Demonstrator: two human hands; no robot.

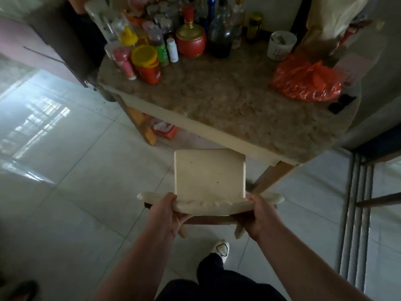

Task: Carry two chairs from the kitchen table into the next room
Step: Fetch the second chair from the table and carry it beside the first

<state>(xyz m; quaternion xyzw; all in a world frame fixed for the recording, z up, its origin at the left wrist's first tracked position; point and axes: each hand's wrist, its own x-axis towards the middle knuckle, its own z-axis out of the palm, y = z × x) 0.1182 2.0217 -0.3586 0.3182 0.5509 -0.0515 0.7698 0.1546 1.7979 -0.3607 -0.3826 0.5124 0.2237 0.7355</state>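
A cream wooden chair (209,172) stands at the near edge of the kitchen table (227,101), its seat partly under the tabletop. My left hand (167,211) grips the left part of the chair's curved backrest (211,204). My right hand (259,213) grips the right part of the same backrest. The chair's front legs are hidden beneath the seat and table. Part of another chair (377,200) shows at the right edge.
The tabletop holds several bottles and jars (147,61) at the back left, a red plastic bag (306,81) at the right and a white cup (281,45). A sliding-door track (355,213) runs along the floor at right. Pale floor tiles (65,181) spread to the left.
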